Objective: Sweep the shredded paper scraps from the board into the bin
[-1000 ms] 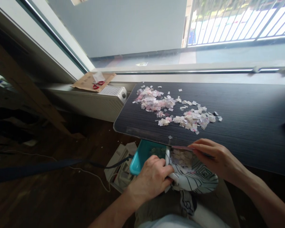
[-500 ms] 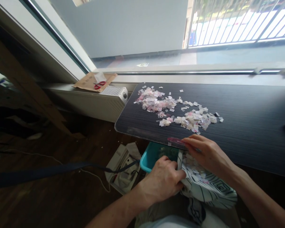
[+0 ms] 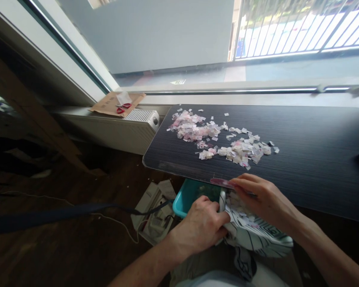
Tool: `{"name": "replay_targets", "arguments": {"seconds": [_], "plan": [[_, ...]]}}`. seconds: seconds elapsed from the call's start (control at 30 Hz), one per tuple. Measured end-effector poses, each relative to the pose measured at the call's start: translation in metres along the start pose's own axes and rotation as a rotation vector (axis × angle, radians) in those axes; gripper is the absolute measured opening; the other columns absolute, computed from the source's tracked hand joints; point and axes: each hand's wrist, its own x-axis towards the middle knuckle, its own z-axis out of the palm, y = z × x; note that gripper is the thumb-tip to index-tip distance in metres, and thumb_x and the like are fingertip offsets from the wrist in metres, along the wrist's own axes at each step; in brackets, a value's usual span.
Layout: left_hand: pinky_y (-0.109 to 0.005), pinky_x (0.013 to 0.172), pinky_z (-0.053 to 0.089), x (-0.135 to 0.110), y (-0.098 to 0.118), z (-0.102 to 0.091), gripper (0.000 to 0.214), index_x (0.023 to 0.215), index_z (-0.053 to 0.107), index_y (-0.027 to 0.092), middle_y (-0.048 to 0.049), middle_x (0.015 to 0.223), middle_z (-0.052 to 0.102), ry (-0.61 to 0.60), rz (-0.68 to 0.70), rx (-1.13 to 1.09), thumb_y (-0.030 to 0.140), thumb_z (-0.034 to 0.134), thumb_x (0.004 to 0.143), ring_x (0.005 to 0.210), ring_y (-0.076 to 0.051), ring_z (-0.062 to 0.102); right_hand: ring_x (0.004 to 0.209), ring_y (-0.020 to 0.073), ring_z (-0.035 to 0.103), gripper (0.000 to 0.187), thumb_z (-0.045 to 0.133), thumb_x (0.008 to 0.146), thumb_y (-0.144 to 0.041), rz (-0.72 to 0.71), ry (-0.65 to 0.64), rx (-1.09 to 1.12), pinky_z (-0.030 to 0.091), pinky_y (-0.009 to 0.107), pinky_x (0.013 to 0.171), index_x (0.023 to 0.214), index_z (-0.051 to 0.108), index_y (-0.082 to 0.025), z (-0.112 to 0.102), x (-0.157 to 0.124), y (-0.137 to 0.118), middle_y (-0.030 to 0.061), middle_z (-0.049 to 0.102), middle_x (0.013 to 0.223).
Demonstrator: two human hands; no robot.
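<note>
My left hand [image 3: 208, 221] is closed on the rim of a white-and-green cloth [image 3: 257, 239] with dark line patterns. The cloth forms a pouch below the table edge, with loose paper bits [image 3: 241, 207] inside. Above it, my right hand [image 3: 263, 195] pinches a thin, flat pink strip [image 3: 220, 182], whose exact kind I cannot make out. That strip lies along the front edge of the dark table [image 3: 311, 151]. Further back on the tabletop are a pinkish heap of small paper squares [image 3: 191, 125] and a whiter heap [image 3: 245, 150].
A teal bin [image 3: 179, 203] stands under the table edge, left of the cloth. Beside it are a pale box [image 3: 151, 217] and a dark strap [image 3: 107, 207]. Red-handled scissors [image 3: 123, 107] lie on a brown envelope [image 3: 107, 104] near the radiator [image 3: 142, 115].
My right hand has brought the pink strip slightly down to the table edge. A small white bit beside it there no longer shows. My left hand keeps its hold on the cloth.
</note>
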Motion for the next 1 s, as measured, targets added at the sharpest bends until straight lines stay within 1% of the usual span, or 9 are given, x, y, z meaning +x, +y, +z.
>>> {"name": "replay_targets", "arguments": {"seconds": [0.13,0.27,0.33,0.47,0.6,0.63,0.73,0.87,1.0], "plan": [[-0.03,0.072,0.039,-0.006,-0.004,0.004,0.01,0.082,0.06,0.022,0.0008,0.073,0.057,-0.02,-0.023,-0.032,0.031,0.062,0.081,0.07,-0.016,0.053,0.081,0.0153,0.061,0.022,0.048,0.091,-0.025,0.052,0.144,-0.028,0.046,0.025,0.07,0.102,0.066,-0.02,-0.015,-0.001,0.018,0.0052,0.065,0.095],[-0.03,0.073,0.039,-0.017,-0.012,0.016,0.006,0.08,0.06,0.021,-0.0001,0.074,0.057,-0.06,-0.13,-0.06,0.027,0.061,0.082,0.072,-0.017,0.053,0.075,0.0148,0.06,0.022,0.052,0.089,-0.028,0.136,0.315,-0.164,0.045,0.025,0.067,0.101,0.068,-0.02,-0.037,-0.003,0.049,0.0044,0.066,0.095],[-0.031,0.074,0.039,-0.022,-0.015,0.024,0.005,0.081,0.06,0.021,-0.0004,0.075,0.057,-0.094,-0.166,-0.076,0.026,0.06,0.083,0.074,-0.018,0.054,0.073,0.0144,0.06,0.022,0.051,0.089,-0.028,0.166,0.318,-0.23,0.045,0.026,0.066,0.1,0.069,-0.021,-0.043,-0.006,0.059,0.004,0.066,0.094],[-0.031,0.077,0.04,-0.032,-0.019,0.04,0.005,0.085,0.06,0.022,-0.0004,0.081,0.058,-0.133,-0.244,-0.122,0.022,0.058,0.081,0.078,-0.018,0.055,0.071,0.0129,0.06,0.021,0.052,0.088,-0.028,0.146,0.214,-0.215,0.045,0.024,0.065,0.099,0.069,-0.022,-0.046,-0.014,0.064,0.0022,0.066,0.092],[-0.031,0.078,0.041,-0.037,-0.018,0.049,0.015,0.092,0.058,0.023,-0.0009,0.087,0.059,-0.158,-0.329,-0.159,0.021,0.058,0.077,0.084,-0.019,0.056,0.072,0.013,0.06,0.021,0.053,0.088,-0.029,0.152,0.277,-0.19,0.045,0.024,0.066,0.099,0.069,-0.021,-0.042,-0.016,0.06,0.0026,0.066,0.092],[-0.031,0.078,0.041,-0.038,-0.017,0.051,0.018,0.093,0.058,0.023,-0.0012,0.088,0.059,-0.168,-0.343,-0.161,0.022,0.058,0.076,0.084,-0.02,0.056,0.073,0.013,0.06,0.021,0.053,0.088,-0.029,0.153,0.269,-0.183,0.045,0.024,0.066,0.099,0.069,-0.021,-0.041,-0.015,0.059,0.0026,0.066,0.092],[-0.032,0.077,0.042,-0.037,-0.014,0.054,0.018,0.092,0.059,0.023,-0.0021,0.09,0.06,-0.209,-0.366,-0.169,0.026,0.061,0.075,0.085,-0.021,0.057,0.075,0.0129,0.06,0.021,0.052,0.089,-0.029,0.141,0.222,-0.154,0.045,0.024,0.067,0.1,0.069,-0.022,-0.041,-0.015,0.059,0.002,0.066,0.092],[-0.032,0.077,0.042,-0.034,-0.014,0.055,0.012,0.087,0.061,0.024,-0.0027,0.09,0.061,-0.25,-0.357,-0.167,0.032,0.062,0.078,0.085,-0.022,0.059,0.069,0.0123,0.057,0.02,0.054,0.087,-0.03,0.186,0.292,-0.2,0.044,0.025,0.063,0.098,0.069,-0.022,-0.047,-0.023,0.064,0.0014,0.066,0.09],[-0.032,0.079,0.041,-0.028,-0.017,0.045,0.007,0.085,0.062,0.024,-0.0025,0.088,0.06,-0.261,-0.338,-0.138,0.029,0.06,0.081,0.084,-0.021,0.058,0.063,0.0119,0.055,0.02,0.056,0.086,-0.032,0.245,0.314,-0.249,0.043,0.026,0.06,0.096,0.07,-0.023,-0.05,-0.031,0.069,0.0011,0.066,0.086]]}}
